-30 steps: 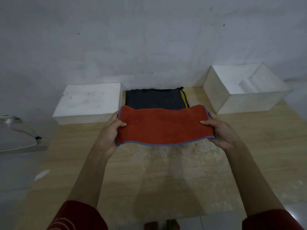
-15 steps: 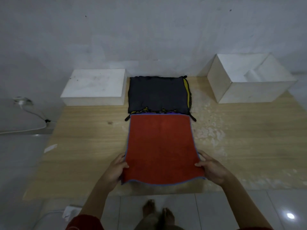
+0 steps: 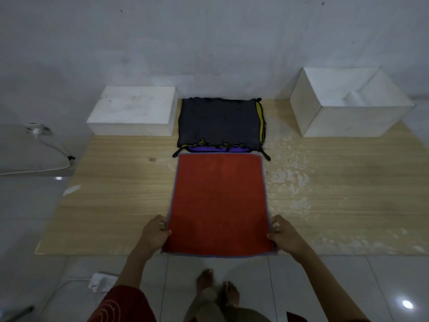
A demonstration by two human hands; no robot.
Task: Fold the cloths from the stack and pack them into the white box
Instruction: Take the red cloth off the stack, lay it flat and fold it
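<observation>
Grip: left hand (image 3: 154, 235) and right hand (image 3: 284, 235) each pinched a near corner of the red cloth (image 3: 219, 205), flat on the board (image 3: 116, 194) before the stack (image 3: 218, 124). Raising one corner early would likely skew the fold

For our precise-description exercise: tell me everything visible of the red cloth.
The red cloth is a rectangle of plush, towel-like fabric with a thin blue-grey hem. It lies spread flat and unfolded on the wooden board, its far edge right by the stack of dark cloths, its near edge at the board's front. The left hand and right hand pinch its sides near the front corners.
</observation>
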